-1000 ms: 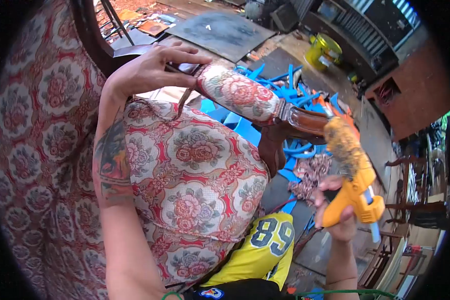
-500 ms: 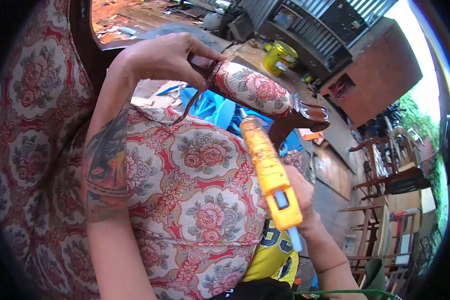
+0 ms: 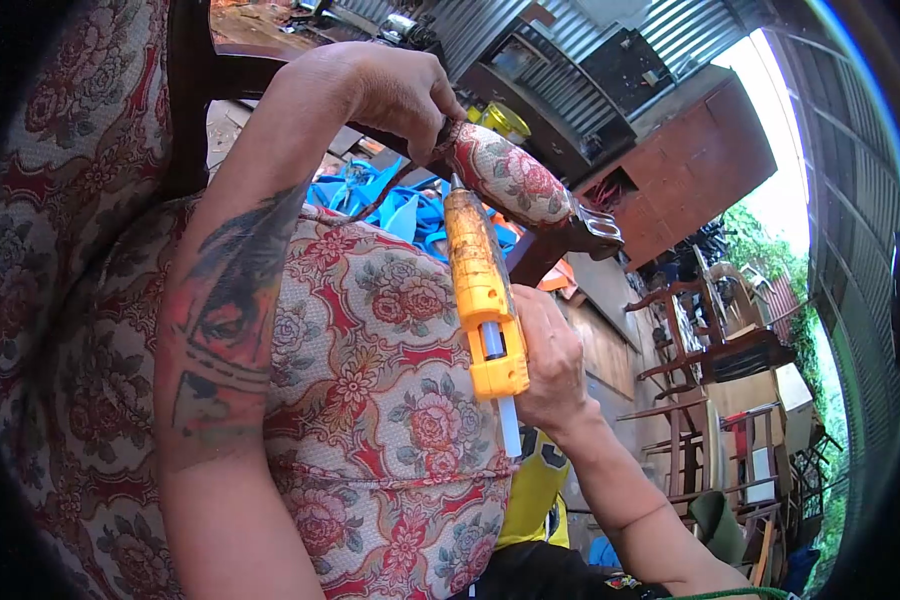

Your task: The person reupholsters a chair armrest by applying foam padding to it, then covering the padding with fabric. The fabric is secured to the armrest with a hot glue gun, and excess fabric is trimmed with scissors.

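My right hand [image 3: 548, 350] is wrapped round a yellow hot glue gun [image 3: 475, 265], stained brown toward its nozzle. A translucent glue stick [image 3: 510, 428] sticks out of its back end. The nozzle points up, close to the lower edge of the floral armrest pad [image 3: 515, 175]. At the near end of that pad, my left hand [image 3: 395, 95] has its fingers closed on a thin braided cord [image 3: 382, 200], partly hidden by the fingers. From there the cord hangs down toward the floral chair seat [image 3: 400, 340]. The armrest's dark wooden end [image 3: 600, 232] is carved.
Blue scraps [image 3: 390, 200] lie beyond the armrest. Farther off are a yellow bucket [image 3: 505, 122], a reddish-brown cabinet [image 3: 685, 165] and several wooden chair frames [image 3: 710, 350] at the right. The upholstered chair back [image 3: 60, 300] rises at the left.
The glue gun's nozzle has moved left along the pad, nearer my left hand. My left hand keeps hold at the pad's end. The whole view has shifted somewhat.
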Available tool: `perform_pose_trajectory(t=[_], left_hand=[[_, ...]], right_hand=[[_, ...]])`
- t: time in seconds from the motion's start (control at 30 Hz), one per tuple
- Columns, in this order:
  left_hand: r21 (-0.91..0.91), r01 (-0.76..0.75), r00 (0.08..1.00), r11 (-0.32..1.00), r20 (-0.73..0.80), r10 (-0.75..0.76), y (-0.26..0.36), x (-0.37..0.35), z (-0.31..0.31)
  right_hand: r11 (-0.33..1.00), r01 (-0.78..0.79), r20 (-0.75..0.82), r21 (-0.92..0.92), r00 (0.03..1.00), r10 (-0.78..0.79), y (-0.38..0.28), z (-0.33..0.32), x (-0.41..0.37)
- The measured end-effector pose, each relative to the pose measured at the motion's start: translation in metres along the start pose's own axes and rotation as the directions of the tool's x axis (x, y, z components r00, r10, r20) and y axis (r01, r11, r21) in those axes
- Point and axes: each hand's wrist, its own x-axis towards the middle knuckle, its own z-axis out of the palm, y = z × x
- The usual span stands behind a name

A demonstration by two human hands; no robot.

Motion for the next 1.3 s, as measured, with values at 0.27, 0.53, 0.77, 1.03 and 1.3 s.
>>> perform_pose_trajectory(t=[0.27, 0.53, 0.77, 1.03, 1.3], left_hand=[[0.266, 0.043, 0.994, 0.963, -0.11, -0.014, 0.023, -0.008, 0.006], [0.594, 0.006, 0.882, 0.805, -0.382, 0.276, 0.026, -0.03, 0.041], [0.418, -0.01, 0.747, 0.908, -0.601, 0.285, 0.0, -0.051, 0.09], [0.428, -0.184, 0.738, 0.885, -0.534, 0.412, -0.01, -0.045, 0.064], [0.482, -0.234, 0.779, 0.844, -0.427, 0.46, -0.011, -0.042, 0.043]], right_hand=[[0.997, -0.067, -0.071, 0.044, 0.995, 0.07, 0.004, -0.004, -0.021], [0.991, -0.082, -0.195, 0.104, 0.976, 0.101, 0.014, -0.016, -0.033], [0.984, -0.074, -0.135, 0.165, 0.986, 0.097, 0.009, -0.012, -0.024], [0.982, -0.077, -0.116, 0.174, 0.988, 0.098, 0.009, -0.003, -0.02], [0.994, -0.075, -0.051, 0.081, 0.996, 0.079, 0.008, 0.016, -0.005]])
